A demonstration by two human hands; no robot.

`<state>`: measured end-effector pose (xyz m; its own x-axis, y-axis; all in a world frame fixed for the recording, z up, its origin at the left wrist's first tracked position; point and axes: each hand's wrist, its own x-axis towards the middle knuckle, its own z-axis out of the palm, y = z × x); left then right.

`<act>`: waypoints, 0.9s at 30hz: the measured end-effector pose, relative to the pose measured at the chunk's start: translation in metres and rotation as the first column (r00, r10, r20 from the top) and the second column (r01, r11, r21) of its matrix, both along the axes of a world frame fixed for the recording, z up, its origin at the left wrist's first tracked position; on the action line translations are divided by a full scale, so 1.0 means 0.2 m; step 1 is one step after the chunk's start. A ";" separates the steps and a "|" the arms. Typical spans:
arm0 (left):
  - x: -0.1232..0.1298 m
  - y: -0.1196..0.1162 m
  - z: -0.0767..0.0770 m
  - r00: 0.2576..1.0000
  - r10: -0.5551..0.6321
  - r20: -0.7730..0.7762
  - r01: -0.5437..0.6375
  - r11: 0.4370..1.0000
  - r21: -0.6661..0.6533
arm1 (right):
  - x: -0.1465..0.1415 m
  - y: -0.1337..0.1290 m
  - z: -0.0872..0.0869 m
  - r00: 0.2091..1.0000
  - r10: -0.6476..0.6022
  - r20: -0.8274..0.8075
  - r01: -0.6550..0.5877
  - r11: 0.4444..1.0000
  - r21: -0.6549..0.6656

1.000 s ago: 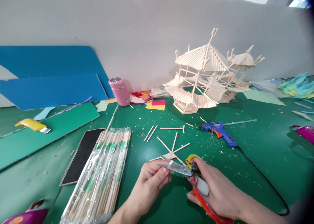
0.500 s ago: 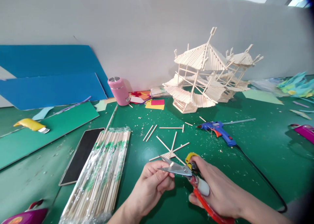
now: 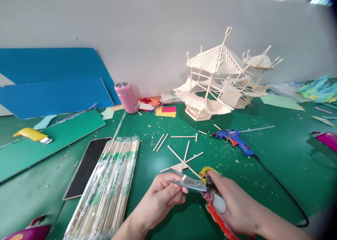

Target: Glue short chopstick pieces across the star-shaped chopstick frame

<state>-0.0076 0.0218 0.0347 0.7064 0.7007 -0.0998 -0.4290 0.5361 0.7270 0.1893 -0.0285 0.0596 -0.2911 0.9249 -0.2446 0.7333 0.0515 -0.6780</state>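
Observation:
My right hand (image 3: pixel 234 205) is wrapped round the handles of a pair of scissors (image 3: pixel 193 185), one yellow and one red. The blades are parted, with a short wooden stick (image 3: pixel 184 178) between them. My left hand (image 3: pixel 164 198) pinches that stick; most of it is hidden by the fingers and the lower blade. Just beyond the blades lies a star-shaped stick frame (image 3: pixel 185 160), partly filled with short sticks at its near side. Two loose sticks (image 3: pixel 162 142) and a longer stick (image 3: pixel 183 137) with a short crosspiece at its end lie behind it.
A plastic-wrapped bundle of sticks (image 3: pixel 113 184) lies left, partly over a dark flat panel (image 3: pixel 84 170). A blue glue gun (image 3: pixel 234 140) rests right, its cord trailing forward. Behind stand a stick-built pavilion (image 3: pixel 210 89) and a pink flask (image 3: pixel 127 98). A yellow utility knife (image 3: pixel 33 134) lies far left.
The scissors and both hands have shifted very slightly, with the red handle a little lower. The stick is still between the parted blades.

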 end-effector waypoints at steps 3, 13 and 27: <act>-0.01 0.00 0.00 0.993 0.037 -0.110 -0.030 0.997 0.065 | 0.00 0.00 0.02 1.000 -0.001 0.027 0.001 1.000 -0.017; 0.02 0.00 0.00 0.999 0.034 -0.041 -0.035 0.999 -0.014 | 0.00 -0.01 -0.02 1.000 -0.019 0.010 0.019 1.000 -0.008; 0.00 0.00 0.01 0.999 -0.031 -0.034 0.030 0.999 -0.035 | 0.02 -0.01 0.03 0.999 -0.042 -0.003 0.042 0.997 -0.064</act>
<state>-0.0067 0.0215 0.0365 0.7229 0.6749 -0.1483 -0.3873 0.5735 0.7219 0.1924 -0.0298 0.0653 -0.2534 0.9189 -0.3023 0.7307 -0.0230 -0.6823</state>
